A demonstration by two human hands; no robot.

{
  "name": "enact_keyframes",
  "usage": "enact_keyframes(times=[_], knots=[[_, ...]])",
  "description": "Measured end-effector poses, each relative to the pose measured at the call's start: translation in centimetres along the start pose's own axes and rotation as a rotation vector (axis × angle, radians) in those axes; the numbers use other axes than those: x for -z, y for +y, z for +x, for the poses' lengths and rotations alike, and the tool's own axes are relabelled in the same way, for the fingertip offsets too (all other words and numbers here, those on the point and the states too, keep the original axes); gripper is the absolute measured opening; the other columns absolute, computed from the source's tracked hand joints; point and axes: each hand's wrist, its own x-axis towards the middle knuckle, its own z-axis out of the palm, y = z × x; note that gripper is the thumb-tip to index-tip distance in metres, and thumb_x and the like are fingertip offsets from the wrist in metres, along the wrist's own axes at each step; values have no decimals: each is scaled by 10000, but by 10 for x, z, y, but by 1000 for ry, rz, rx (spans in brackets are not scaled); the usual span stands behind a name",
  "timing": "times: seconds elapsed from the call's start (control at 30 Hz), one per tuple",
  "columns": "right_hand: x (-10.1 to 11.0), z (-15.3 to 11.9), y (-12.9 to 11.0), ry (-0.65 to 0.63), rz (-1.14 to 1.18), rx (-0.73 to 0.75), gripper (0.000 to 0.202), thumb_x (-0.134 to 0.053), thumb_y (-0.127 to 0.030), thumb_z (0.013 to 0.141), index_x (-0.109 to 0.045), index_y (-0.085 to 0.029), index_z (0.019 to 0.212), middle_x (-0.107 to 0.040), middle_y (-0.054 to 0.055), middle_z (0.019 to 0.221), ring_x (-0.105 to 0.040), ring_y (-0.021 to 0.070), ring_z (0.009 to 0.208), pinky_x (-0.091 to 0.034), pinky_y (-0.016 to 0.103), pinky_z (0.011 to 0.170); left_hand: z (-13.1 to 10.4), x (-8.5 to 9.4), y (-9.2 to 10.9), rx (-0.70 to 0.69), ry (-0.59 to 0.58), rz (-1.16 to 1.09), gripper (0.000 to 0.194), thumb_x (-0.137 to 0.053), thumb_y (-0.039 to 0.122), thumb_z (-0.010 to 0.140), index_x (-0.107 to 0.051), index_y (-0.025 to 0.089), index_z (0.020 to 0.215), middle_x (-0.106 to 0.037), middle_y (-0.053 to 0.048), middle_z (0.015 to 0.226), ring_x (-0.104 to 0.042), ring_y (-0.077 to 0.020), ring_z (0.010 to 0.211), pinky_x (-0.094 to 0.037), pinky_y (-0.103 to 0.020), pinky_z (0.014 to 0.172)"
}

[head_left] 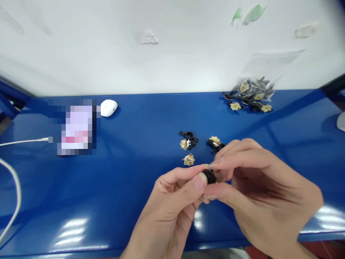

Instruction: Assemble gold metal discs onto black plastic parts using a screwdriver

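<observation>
A small black plastic part [210, 176] is pinched between the fingertips of both hands above the blue table. My left hand [178, 198] grips its left side with thumb and forefinger. From the right, the fingertips of my right hand [253, 187] close on the same part and cover some of it. Just beyond my left fingers lies a loose brass-coloured disc [189, 159]. Behind that, another brass disc [184, 144] rests against black plastic pieces [189, 135]. A further brass disc [214, 139] sits on black pieces, partly hidden by my right hand.
A clear plastic bag [260, 86] with black and brass parts lies at the back right against the white wall. To the left are a blurred-out phone-like object [78, 126], a white case [109, 108] and a white cable [17, 187] on the blue table [129, 136].
</observation>
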Motion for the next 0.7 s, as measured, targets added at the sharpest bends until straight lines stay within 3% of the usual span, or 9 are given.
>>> enact_keyframes(times=[0.17, 0.23, 0.33, 0.47, 0.6, 0.7], knots=[[9, 3, -3, -145, -10, 60, 476, -1063, -165, 787, -907, -294, 1218, -811, 6, 824, -673, 198, 680, -628, 407, 611, -6, 2, 9, -31, -38, 44, 160, -1066, 217, 795, -914, 268, 788, -882, -29, 882, -835, -226, 952, -649, -272, 825], [14, 6, -4, -215, -11, 73, 447, -1044, -139, 801, -905, -273, 1203, -816, 5, 834, -692, 185, 672, -627, 374, 570, -9, 1, 12, -58, -119, 76, 182, -1058, 163, 802, -924, 276, 754, -868, -9, 813, -817, -179, 853, -640, -238, 800], [22, 11, -6, -315, -2, 107, 402, -1055, -120, 772, -901, -210, 1132, -802, 3, 807, -709, 165, 635, -629, 326, 521, -11, 1, 15, -110, -161, 114, 234, -1033, 92, 813, -933, 288, 737, -878, 3, 829, -810, -135, 814, -621, -190, 791], [31, 19, -7, -449, 0, 127, 429, -1078, -174, 763, -893, -186, 1150, -814, 23, 851, -764, 176, 669, -676, 309, 533, -12, 4, 19, -79, -185, 154, 261, -1024, 38, 780, -936, 281, 736, -858, -2, 811, -780, -124, 760, -601, -185, 723], [36, 21, -6, -529, -24, 155, 440, -1056, -223, 808, -884, -189, 1211, -809, 34, 863, -763, 177, 670, -693, 296, 536, -9, 6, 20, -46, -180, 210, 280, -964, 10, 806, -940, 278, 729, -848, -16, 799, -777, -136, 771, -595, -210, 756], [36, 18, -5, -514, -21, 177, 341, -1015, -172, 851, -888, -136, 1166, -803, 61, 870, -760, 174, 681, -692, 276, 544, -8, 8, 20, -49, -172, 224, 257, -972, 38, 814, -943, 284, 744, -844, -6, 801, -765, -128, 761, -571, -204, 728]])
